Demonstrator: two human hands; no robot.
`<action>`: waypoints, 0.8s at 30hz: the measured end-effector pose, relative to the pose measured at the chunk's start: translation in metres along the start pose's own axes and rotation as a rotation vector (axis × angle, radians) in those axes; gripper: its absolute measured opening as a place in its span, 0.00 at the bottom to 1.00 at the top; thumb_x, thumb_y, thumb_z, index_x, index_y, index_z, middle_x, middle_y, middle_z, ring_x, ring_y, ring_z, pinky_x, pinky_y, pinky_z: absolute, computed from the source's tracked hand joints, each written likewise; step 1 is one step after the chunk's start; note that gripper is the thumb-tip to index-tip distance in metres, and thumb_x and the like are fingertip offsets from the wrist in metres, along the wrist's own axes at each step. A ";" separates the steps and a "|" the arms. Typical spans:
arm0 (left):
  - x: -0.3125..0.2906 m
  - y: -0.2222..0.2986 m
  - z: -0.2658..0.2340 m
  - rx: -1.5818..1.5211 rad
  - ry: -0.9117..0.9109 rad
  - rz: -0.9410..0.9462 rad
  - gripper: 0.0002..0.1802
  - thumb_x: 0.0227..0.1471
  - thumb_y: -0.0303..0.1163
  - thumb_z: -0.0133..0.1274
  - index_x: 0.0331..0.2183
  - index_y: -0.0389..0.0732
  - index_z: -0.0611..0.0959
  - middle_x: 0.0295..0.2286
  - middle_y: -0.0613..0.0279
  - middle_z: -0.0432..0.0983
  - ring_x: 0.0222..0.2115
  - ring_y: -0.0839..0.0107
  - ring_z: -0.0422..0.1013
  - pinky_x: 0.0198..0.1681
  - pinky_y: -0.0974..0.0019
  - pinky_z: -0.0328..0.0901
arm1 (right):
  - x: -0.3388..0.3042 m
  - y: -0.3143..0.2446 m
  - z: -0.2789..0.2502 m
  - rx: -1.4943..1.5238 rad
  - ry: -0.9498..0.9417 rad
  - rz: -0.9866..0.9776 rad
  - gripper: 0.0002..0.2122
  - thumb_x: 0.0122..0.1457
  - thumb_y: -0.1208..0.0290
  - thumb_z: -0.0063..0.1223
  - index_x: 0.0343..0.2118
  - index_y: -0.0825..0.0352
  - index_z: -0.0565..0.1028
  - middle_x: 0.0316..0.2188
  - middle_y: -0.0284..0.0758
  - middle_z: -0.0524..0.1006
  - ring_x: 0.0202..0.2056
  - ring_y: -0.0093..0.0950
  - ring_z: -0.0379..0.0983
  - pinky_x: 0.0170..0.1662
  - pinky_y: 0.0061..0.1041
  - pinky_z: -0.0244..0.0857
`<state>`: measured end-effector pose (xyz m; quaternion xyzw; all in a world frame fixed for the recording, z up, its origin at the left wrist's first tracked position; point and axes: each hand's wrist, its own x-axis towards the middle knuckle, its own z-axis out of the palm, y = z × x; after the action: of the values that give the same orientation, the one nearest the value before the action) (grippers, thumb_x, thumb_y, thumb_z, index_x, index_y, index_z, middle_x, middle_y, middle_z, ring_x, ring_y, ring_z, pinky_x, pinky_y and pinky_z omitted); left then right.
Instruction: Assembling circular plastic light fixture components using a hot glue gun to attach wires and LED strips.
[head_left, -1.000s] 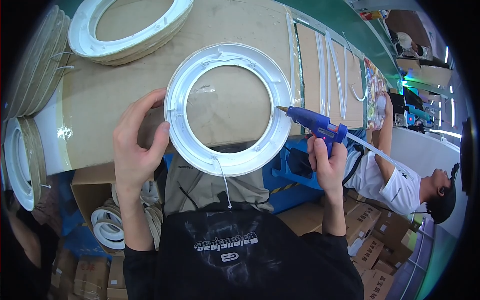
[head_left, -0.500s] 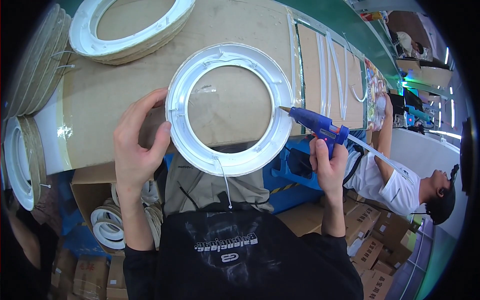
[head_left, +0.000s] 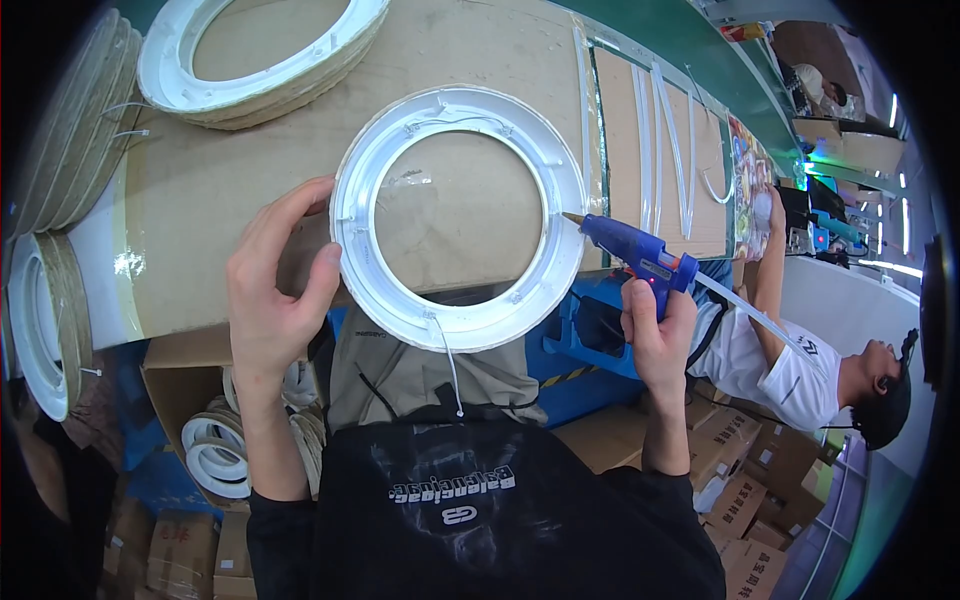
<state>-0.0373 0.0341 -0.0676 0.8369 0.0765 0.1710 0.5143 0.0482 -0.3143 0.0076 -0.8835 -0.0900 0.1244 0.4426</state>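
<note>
A white ring-shaped lamp frame (head_left: 470, 329) lies at the front edge of the cardboard-covered table, its inner side facing up. Several small tabs line its channel, and a thin wire (head_left: 451, 365) with a small connector hangs over its near rim. My left hand (head_left: 279, 275) grips the ring's left rim between thumb and fingers, some fingertips hidden behind it. In my right hand (head_left: 661, 325) is a blue hot glue gun (head_left: 635, 248), a long clear glue stick (head_left: 745, 300) trailing from its back. The gun's nozzle points left, at the channel on the ring's right side.
Stacked rings (head_left: 285, 95) stand at the far left, with more piles (head_left: 95, 130) along the left edge. Loose glue sticks (head_left: 644, 150) lie on a cardboard panel (head_left: 618, 100) to the right. A co-worker (head_left: 780, 360) stands at right. Cartons (head_left: 725, 445) fill the floor behind.
The glue gun's nozzle has shifted very slightly to the right. My left hand and the ring have stayed in place.
</note>
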 end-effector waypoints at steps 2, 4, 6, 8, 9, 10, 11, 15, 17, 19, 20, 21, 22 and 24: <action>0.000 0.000 0.000 -0.002 0.002 -0.001 0.26 0.45 0.22 0.57 0.50 0.34 0.79 0.45 0.49 0.79 0.47 0.57 0.75 0.54 0.58 0.67 | -0.001 0.001 -0.001 -0.065 0.009 -0.027 0.10 0.68 0.69 0.47 0.39 0.72 0.73 0.22 0.27 0.71 0.17 0.13 0.62 0.19 0.14 0.52; 0.000 0.001 0.000 0.006 -0.004 -0.008 0.26 0.45 0.22 0.57 0.50 0.34 0.79 0.45 0.49 0.79 0.47 0.57 0.75 0.54 0.58 0.67 | -0.002 -0.001 0.000 -0.109 0.013 -0.045 0.09 0.68 0.70 0.47 0.41 0.72 0.73 0.24 0.29 0.73 0.18 0.13 0.62 0.20 0.13 0.53; 0.000 0.000 0.000 0.007 -0.002 -0.004 0.26 0.45 0.22 0.57 0.50 0.34 0.79 0.45 0.50 0.79 0.47 0.57 0.75 0.54 0.58 0.67 | -0.002 -0.006 0.000 -0.152 0.016 -0.065 0.09 0.68 0.71 0.47 0.42 0.73 0.73 0.25 0.30 0.75 0.18 0.13 0.63 0.20 0.13 0.54; 0.000 -0.001 0.000 0.009 0.001 -0.002 0.25 0.46 0.22 0.57 0.50 0.34 0.79 0.45 0.50 0.79 0.47 0.57 0.75 0.55 0.58 0.67 | -0.002 -0.017 0.002 -0.169 -0.026 -0.072 0.09 0.67 0.72 0.47 0.44 0.73 0.73 0.30 0.34 0.79 0.18 0.13 0.63 0.21 0.14 0.56; -0.001 0.000 0.000 0.012 0.002 -0.004 0.25 0.46 0.22 0.57 0.50 0.34 0.79 0.45 0.50 0.79 0.47 0.57 0.75 0.55 0.58 0.67 | -0.002 -0.020 0.005 -0.168 -0.027 -0.073 0.09 0.67 0.72 0.47 0.44 0.73 0.73 0.30 0.34 0.79 0.18 0.13 0.63 0.21 0.14 0.56; -0.001 0.000 0.000 0.013 0.002 -0.006 0.25 0.46 0.22 0.56 0.50 0.34 0.79 0.45 0.50 0.79 0.47 0.57 0.75 0.55 0.58 0.67 | -0.002 -0.022 0.008 -0.113 -0.004 -0.076 0.09 0.68 0.73 0.46 0.44 0.73 0.73 0.31 0.35 0.79 0.18 0.13 0.63 0.20 0.14 0.57; -0.001 0.000 0.000 0.014 0.003 -0.005 0.25 0.46 0.22 0.56 0.50 0.34 0.79 0.45 0.50 0.79 0.47 0.57 0.75 0.55 0.58 0.67 | -0.002 -0.024 0.009 -0.058 0.018 -0.080 0.10 0.68 0.73 0.46 0.45 0.74 0.73 0.33 0.36 0.80 0.18 0.13 0.64 0.20 0.14 0.57; 0.000 0.000 0.000 -0.001 0.002 0.005 0.26 0.45 0.22 0.56 0.50 0.35 0.79 0.45 0.50 0.79 0.47 0.57 0.75 0.54 0.58 0.67 | 0.016 -0.037 0.002 0.023 0.011 -0.048 0.10 0.68 0.73 0.44 0.43 0.75 0.73 0.33 0.37 0.79 0.17 0.13 0.64 0.19 0.14 0.56; 0.000 0.001 -0.001 0.001 0.007 0.015 0.26 0.45 0.22 0.56 0.50 0.35 0.79 0.45 0.50 0.79 0.46 0.57 0.75 0.54 0.58 0.67 | 0.035 -0.033 0.001 0.076 -0.071 -0.083 0.11 0.69 0.71 0.44 0.42 0.75 0.73 0.32 0.36 0.78 0.17 0.13 0.64 0.18 0.14 0.55; 0.000 0.002 -0.001 -0.001 0.007 0.017 0.26 0.45 0.21 0.57 0.49 0.35 0.79 0.44 0.50 0.79 0.45 0.57 0.76 0.53 0.58 0.67 | 0.050 -0.032 0.006 0.055 -0.087 -0.082 0.11 0.69 0.69 0.44 0.42 0.75 0.73 0.29 0.35 0.77 0.17 0.13 0.63 0.18 0.14 0.55; 0.001 0.003 -0.001 0.001 0.012 0.021 0.26 0.45 0.21 0.57 0.49 0.35 0.79 0.44 0.50 0.79 0.45 0.57 0.76 0.53 0.58 0.67 | 0.056 -0.032 0.009 0.062 -0.096 -0.084 0.11 0.69 0.69 0.45 0.41 0.75 0.73 0.28 0.34 0.76 0.16 0.13 0.63 0.18 0.14 0.55; 0.002 0.003 0.000 -0.007 0.007 0.019 0.26 0.45 0.22 0.57 0.49 0.35 0.79 0.44 0.49 0.79 0.45 0.56 0.76 0.53 0.58 0.67 | 0.060 -0.033 0.012 0.070 -0.106 -0.086 0.11 0.69 0.69 0.45 0.41 0.74 0.73 0.27 0.34 0.76 0.16 0.13 0.62 0.17 0.14 0.54; 0.002 0.003 -0.001 -0.011 0.005 0.014 0.26 0.44 0.22 0.57 0.49 0.35 0.79 0.44 0.49 0.79 0.45 0.56 0.76 0.53 0.58 0.67 | 0.065 -0.034 0.015 0.046 -0.120 -0.075 0.11 0.69 0.68 0.45 0.39 0.73 0.74 0.23 0.32 0.74 0.15 0.13 0.61 0.17 0.14 0.54; 0.001 0.003 -0.001 -0.007 0.010 0.012 0.26 0.44 0.22 0.57 0.49 0.35 0.79 0.44 0.50 0.79 0.45 0.56 0.76 0.53 0.58 0.68 | 0.070 -0.031 0.017 0.024 -0.145 -0.080 0.11 0.69 0.68 0.45 0.37 0.73 0.74 0.21 0.31 0.73 0.14 0.13 0.60 0.17 0.14 0.54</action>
<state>-0.0369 0.0341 -0.0642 0.8346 0.0733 0.1785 0.5159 0.1084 -0.2643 0.0128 -0.8625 -0.1557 0.1715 0.4500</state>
